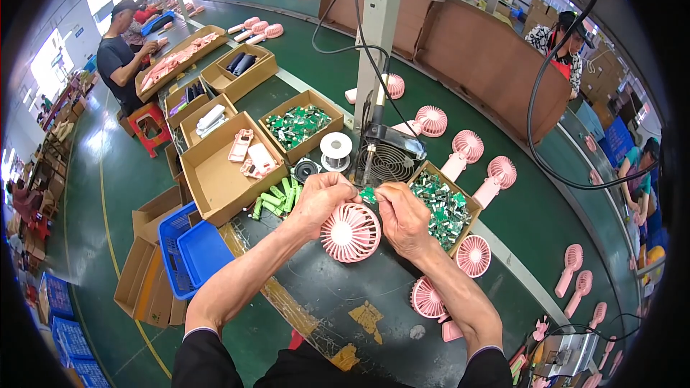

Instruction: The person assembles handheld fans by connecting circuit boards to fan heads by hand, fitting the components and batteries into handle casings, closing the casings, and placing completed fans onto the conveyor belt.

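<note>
A small green circuit board [368, 195] is held just beyond a pink fan head [350, 233], between my two hands. My right hand [406, 219] pinches the board at its right edge. The fingers of my left hand [321, 200] are closed in a pinch at the board's left side; what they grip is too small to make out. The fan head lies grille up on the dark bench, below my fingers. Directly beyond the board stands a soldering iron [370, 162], upright with its tip down, in front of a black fume fan [392, 162].
Left of the post stand a solder wire spool [336, 147], green battery cells [277, 200], a box of circuit boards [300, 126] and a box of pink shells [215, 190]. Another board box [444, 208] and pink fans [473, 256] flank my right arm. A cable [535, 115] hangs at right.
</note>
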Motion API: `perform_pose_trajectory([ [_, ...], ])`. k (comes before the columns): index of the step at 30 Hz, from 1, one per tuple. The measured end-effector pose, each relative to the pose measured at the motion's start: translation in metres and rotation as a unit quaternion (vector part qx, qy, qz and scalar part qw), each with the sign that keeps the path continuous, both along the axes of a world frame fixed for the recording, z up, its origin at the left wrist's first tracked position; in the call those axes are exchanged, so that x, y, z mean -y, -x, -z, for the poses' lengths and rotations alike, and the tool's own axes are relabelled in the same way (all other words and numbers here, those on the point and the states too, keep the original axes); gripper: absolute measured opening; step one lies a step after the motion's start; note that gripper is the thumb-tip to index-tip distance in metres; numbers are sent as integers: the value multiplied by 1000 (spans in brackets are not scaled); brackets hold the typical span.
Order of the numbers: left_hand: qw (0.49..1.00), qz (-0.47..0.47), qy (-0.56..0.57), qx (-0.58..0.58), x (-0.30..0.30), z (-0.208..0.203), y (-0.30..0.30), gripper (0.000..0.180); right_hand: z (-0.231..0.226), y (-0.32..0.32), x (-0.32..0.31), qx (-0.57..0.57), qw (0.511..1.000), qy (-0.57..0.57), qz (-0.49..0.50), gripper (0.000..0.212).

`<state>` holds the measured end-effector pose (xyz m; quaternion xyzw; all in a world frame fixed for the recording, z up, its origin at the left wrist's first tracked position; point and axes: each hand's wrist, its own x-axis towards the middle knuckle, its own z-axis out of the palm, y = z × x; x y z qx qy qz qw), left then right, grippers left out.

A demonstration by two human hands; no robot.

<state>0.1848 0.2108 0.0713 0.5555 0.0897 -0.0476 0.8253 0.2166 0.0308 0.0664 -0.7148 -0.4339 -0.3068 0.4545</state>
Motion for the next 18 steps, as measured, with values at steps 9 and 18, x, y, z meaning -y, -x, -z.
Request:
perform_pose_trajectory([
  [9,1000,-10,-12,-5,2,-2,0,6,1,-2,0,-6,1000,-2,-2,17],
  [18,1000,-16,2,-15,3,1,-1,6,2,-2,0,-21,1000,-7,-3,16],
])
